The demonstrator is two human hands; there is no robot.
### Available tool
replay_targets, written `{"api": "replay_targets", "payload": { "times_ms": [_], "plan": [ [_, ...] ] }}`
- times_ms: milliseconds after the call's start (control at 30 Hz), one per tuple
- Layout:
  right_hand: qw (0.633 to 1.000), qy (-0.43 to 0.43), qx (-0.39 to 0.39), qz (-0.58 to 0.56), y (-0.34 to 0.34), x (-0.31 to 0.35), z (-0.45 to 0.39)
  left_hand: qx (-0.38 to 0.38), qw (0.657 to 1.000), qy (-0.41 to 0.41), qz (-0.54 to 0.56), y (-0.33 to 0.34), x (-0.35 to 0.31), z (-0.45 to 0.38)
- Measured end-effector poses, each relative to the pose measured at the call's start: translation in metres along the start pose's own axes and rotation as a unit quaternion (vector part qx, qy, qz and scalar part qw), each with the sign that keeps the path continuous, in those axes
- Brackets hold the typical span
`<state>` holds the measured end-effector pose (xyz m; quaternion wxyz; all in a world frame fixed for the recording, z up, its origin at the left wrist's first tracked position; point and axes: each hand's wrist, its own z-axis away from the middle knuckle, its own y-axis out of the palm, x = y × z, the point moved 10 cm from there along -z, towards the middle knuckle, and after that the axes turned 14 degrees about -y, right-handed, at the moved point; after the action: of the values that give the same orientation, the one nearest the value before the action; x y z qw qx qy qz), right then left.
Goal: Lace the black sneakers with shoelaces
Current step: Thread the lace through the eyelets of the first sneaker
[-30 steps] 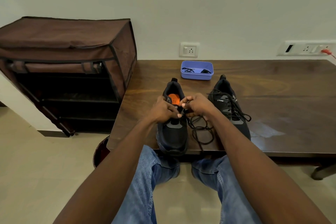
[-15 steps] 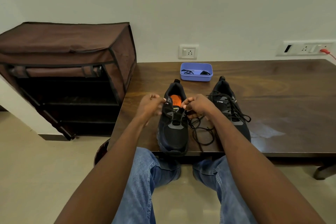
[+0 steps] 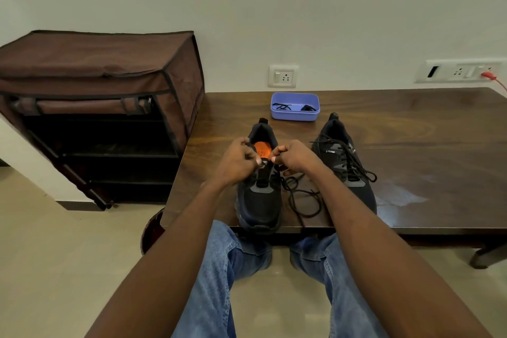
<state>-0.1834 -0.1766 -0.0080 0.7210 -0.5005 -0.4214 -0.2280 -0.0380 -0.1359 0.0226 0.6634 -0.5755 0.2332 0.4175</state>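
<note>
While both hands' fingers [image 3: 258, 160] pinch the black shoelace [image 3: 301, 197], pull evenly across the near-left black sneaker [image 3: 259, 200].

Soft, even indoor light fills the scene, rather dim and slightly greenish, with no hard shadows. A pale patch of glare sits on the polished dark surface [image 3: 397, 195] near its front right, and the open shelves of the brown fabric rack [image 3: 104, 151] sink into near-black. Wide-angle distortion bows the edges, and the forearms near the bottom look stretched and soft.
</note>
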Motion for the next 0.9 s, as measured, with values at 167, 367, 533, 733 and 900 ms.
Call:
{"api": "replay_targets", "payload": {
  "times_ms": [167, 367, 533, 733, 900],
  "plan": [
    [1.000, 0.003, -0.003, 0.010, -0.003, -0.001, 0.001, -0.259, 0.926, -0.236, 0.145, -0.083, 0.060, 0.017],
    [1.000, 0.005, 0.001, 0.021, -0.002, 0.000, 0.000, -0.227, 0.956, -0.182, -0.043, -0.063, 0.045, 0.012],
    [0.999, -0.014, -0.001, 0.041, -0.001, 0.003, -0.001, -0.055, 0.986, 0.043, -0.149, -0.001, -0.010, -0.002],
    [0.997, -0.015, -0.005, 0.076, 0.001, 0.008, -0.001, 0.005, 0.968, 0.037, -0.250, 0.030, -0.006, -0.004],
    [0.996, -0.011, -0.006, 0.085, 0.000, 0.010, 0.000, -0.090, 0.996, -0.003, -0.017, -0.014, -0.008, 0.006]
  ]
}}
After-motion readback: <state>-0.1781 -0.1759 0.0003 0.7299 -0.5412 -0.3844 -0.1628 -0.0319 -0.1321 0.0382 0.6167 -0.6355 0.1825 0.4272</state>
